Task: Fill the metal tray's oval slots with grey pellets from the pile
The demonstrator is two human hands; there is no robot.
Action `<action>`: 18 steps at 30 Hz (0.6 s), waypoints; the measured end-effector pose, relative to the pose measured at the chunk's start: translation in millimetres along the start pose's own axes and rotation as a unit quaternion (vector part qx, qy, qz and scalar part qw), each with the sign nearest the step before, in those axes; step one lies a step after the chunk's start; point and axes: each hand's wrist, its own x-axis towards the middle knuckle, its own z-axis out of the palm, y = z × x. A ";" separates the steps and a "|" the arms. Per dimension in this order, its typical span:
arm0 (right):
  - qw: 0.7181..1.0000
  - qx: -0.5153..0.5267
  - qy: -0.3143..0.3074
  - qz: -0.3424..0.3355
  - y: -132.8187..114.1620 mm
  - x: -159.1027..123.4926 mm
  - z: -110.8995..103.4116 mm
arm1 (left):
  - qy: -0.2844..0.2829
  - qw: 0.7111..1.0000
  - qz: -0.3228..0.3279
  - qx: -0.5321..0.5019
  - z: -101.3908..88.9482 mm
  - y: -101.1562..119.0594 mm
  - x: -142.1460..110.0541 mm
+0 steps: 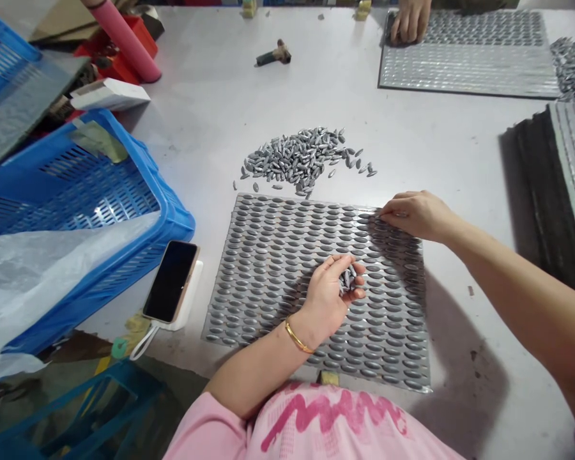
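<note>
A flat sheet (pixel 268 275) lies on the table before me, covered in rows of small grey spindle-shaped pieces. My left hand (pixel 333 284), with a gold bangle at the wrist, is cupped over the middle of the sheet and holds several loose grey pieces (pixel 347 278). At the sheet's far right corner, my right hand (pixel 414 214) has its fingertips pinched together against the rows; what lies between them is hidden. Beyond the sheet's far edge is a loose pile of the same grey pieces (pixel 297 155), with some scattered around it.
A blue crate (pixel 172 214) with plastic film stands left, beside a phone (pixel 171 281) on a white object. Dark-edged sheets (pixel 531 191) are stacked at right. Across the table, another person's hand (pixel 411 22) works on a similar sheet (pixel 464 70). A small tool (pixel 274 54) lies at the back.
</note>
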 end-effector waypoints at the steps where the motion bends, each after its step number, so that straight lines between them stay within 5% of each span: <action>1: 1.000 -0.001 -0.002 0.003 -0.7 0.3 -0.6 | 0.004 1.000 -0.003 -0.008 0.0 -0.4 0.8; 13: 0.991 0.104 0.029 0.077 -2.2 -7.9 -17.9 | 0.004 1.000 0.000 0.001 -1.0 -0.7 -2.3; 18: 0.968 0.207 0.100 0.096 -37.3 -45.7 -28.9 | -0.013 1.000 0.005 0.022 1.0 0.3 -3.2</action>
